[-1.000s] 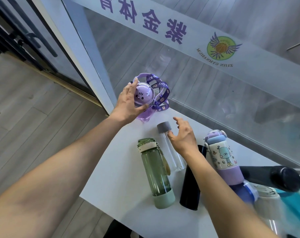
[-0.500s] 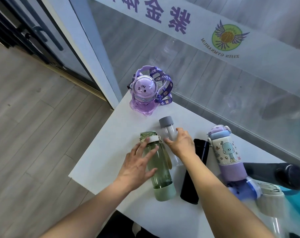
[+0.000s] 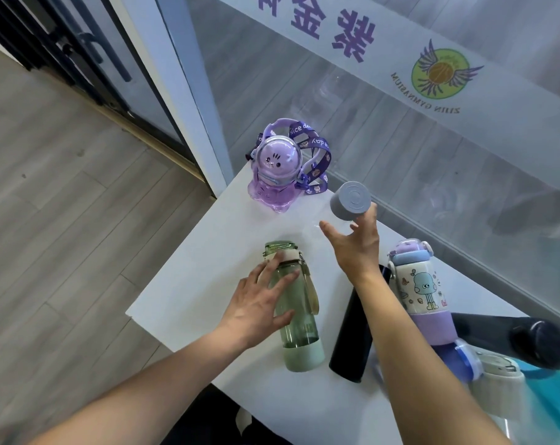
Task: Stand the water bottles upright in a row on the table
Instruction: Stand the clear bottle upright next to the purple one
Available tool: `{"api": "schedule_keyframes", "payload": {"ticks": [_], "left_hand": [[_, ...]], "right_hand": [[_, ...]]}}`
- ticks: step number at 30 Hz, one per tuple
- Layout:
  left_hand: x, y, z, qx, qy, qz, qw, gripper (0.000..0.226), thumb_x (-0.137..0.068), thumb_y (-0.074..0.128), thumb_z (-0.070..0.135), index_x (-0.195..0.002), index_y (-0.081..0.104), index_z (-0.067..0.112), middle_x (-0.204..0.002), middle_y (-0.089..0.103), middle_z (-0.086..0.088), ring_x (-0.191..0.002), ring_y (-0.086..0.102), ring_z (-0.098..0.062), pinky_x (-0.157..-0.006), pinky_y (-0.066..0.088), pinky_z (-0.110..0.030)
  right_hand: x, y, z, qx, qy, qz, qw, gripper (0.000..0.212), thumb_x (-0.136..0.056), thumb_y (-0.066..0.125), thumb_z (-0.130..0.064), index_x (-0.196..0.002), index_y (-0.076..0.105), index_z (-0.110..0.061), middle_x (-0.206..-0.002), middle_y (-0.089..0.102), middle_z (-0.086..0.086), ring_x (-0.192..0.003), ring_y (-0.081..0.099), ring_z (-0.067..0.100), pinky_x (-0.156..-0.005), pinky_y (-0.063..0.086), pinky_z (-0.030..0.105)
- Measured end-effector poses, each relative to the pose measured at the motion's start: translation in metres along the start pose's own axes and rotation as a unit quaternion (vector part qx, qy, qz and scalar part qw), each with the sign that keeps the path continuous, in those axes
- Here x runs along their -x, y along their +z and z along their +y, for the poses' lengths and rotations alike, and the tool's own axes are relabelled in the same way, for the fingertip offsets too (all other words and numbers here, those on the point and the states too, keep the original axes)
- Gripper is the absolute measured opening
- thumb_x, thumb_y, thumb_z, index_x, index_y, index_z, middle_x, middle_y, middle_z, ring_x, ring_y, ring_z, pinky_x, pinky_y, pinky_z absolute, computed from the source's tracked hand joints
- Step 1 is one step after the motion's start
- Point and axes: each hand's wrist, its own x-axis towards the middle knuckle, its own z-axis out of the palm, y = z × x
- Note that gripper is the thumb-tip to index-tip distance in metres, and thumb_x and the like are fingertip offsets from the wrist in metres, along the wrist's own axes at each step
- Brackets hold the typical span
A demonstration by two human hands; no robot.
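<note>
The left hand (image 3: 262, 305) lies palm down with its 5 fingers spread, forearm reaching in from the lower left. The right hand (image 3: 355, 245) is raised with the wrist bent, fingers curled and thumb stuck out to the left; its forearm comes in from the lower right.
</note>
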Motion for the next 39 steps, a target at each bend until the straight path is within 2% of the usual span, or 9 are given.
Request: {"api": "schedule_keyframes", "payload": {"ticks": [3, 5, 10, 16, 20, 27, 31, 35, 39], "left_hand": [[0.002, -0.002, 0.0, 0.002, -0.001, 0.001, 1.0, 0.08, -0.088, 0.056, 0.059, -0.152, 0.008, 0.052, -0.163, -0.019, 0.016, -0.149, 0.01, -0.024, -0.118, 0.023, -0.04], [0.003, -0.002, -0.001, 0.004, -0.002, 0.001, 1.0, 0.08, -0.088, 0.056, 0.059, -0.151, 0.008, 0.053, -0.163, -0.019, 0.017, -0.149, 0.011, -0.025, -0.118, 0.022, -0.04], [0.004, -0.002, -0.002, 0.005, -0.005, -0.001, 1.0, 0.081, -0.089, 0.056, 0.058, -0.151, 0.005, 0.054, -0.162, -0.022, 0.019, -0.149, 0.012, -0.025, -0.119, 0.023, -0.04], [0.004, -0.007, 0.003, -0.014, -0.011, -0.01, 1.0, 0.078, -0.09, 0.057, 0.055, -0.152, 0.01, 0.048, -0.164, -0.017, 0.012, -0.149, 0.011, -0.027, -0.119, 0.022, -0.04], [0.001, -0.01, 0.004, -0.024, -0.012, -0.014, 1.0, 0.078, -0.089, 0.059, 0.054, -0.152, 0.014, 0.045, -0.165, -0.011, 0.006, -0.149, 0.011, -0.028, -0.118, 0.024, -0.041], [-0.001, -0.016, 0.007, -0.041, -0.004, -0.02, 0.999, 0.077, -0.09, 0.058, 0.053, -0.153, 0.017, 0.041, -0.165, -0.004, -0.002, -0.149, 0.008, -0.028, -0.117, 0.024, -0.041], [-0.001, -0.017, 0.009, -0.053, 0.011, -0.003, 0.999, 0.069, -0.09, 0.057, 0.051, -0.151, 0.027, 0.035, -0.165, 0.003, -0.003, -0.147, 0.013, -0.029, -0.115, 0.025, -0.041], [-0.004, -0.01, 0.02, -0.09, 0.043, 0.029, 0.995, 0.06, -0.086, 0.061, 0.05, -0.14, 0.044, 0.03, -0.157, 0.029, -0.008, -0.14, 0.028, -0.034, -0.111, 0.029, -0.045], [-0.008, -0.002, 0.051, -0.087, 0.078, 0.014, 0.993, 0.056, -0.088, 0.06, 0.045, -0.14, 0.046, 0.028, -0.154, 0.037, -0.009, -0.14, 0.031, -0.035, -0.111, 0.028, -0.048]], "right_hand": [[-0.001, 0.002, 0.006, 0.0, -0.009, -0.004, 1.0, 0.058, -0.078, 0.085, -0.02, -0.117, 0.041, -0.026, -0.11, 0.057, -0.014, -0.1, 0.059, 0.02, -0.083, 0.047, 0.018], [-0.002, 0.004, 0.008, 0.009, -0.019, 0.0, 1.0, 0.057, -0.08, 0.083, -0.021, -0.117, 0.04, -0.027, -0.116, 0.058, -0.006, -0.102, 0.059, 0.021, -0.085, 0.048, 0.021], [-0.012, 0.009, 0.005, 0.035, -0.025, 0.023, 0.999, 0.063, -0.083, 0.079, -0.018, -0.132, 0.039, -0.017, -0.115, 0.051, -0.006, -0.102, 0.054, 0.018, -0.094, 0.054, 0.041], [-0.016, 0.009, 0.007, 0.046, -0.029, 0.029, 0.998, 0.063, -0.083, 0.079, -0.017, -0.132, 0.039, -0.019, -0.114, 0.049, -0.01, -0.103, 0.053, 0.015, -0.095, 0.054, 0.047], [-0.018, 0.011, 0.009, 0.058, -0.021, 0.033, 0.998, 0.065, -0.081, 0.081, -0.023, -0.132, 0.041, -0.02, -0.115, 0.051, -0.008, -0.103, 0.055, 0.018, -0.095, 0.052, 0.048], [0.007, -0.012, 0.016, 0.091, 0.015, 0.042, 0.995, 0.085, -0.076, 0.085, -0.028, -0.146, 0.036, -0.027, -0.129, 0.057, 0.003, -0.116, 0.055, 0.015, -0.098, 0.048, 0.037], [0.048, -0.033, 0.029, 0.117, 0.049, 0.062, 0.99, 0.074, -0.08, 0.08, -0.024, -0.143, 0.04, -0.029, -0.125, 0.057, 0.003, -0.114, 0.057, 0.017, -0.098, 0.048, 0.038], [0.088, -0.053, 0.046, 0.144, 0.075, 0.091, 0.983, 0.058, -0.086, 0.072, -0.022, -0.138, 0.048, -0.023, -0.128, 0.058, 0.002, -0.112, 0.058, 0.019, -0.103, 0.046, 0.038], [0.116, -0.076, 0.063, 0.153, 0.087, 0.098, 0.98, 0.048, -0.088, 0.069, -0.018, -0.134, 0.054, -0.018, -0.128, 0.06, 0.005, -0.118, 0.057, 0.023, -0.107, 0.045, 0.039]]}}
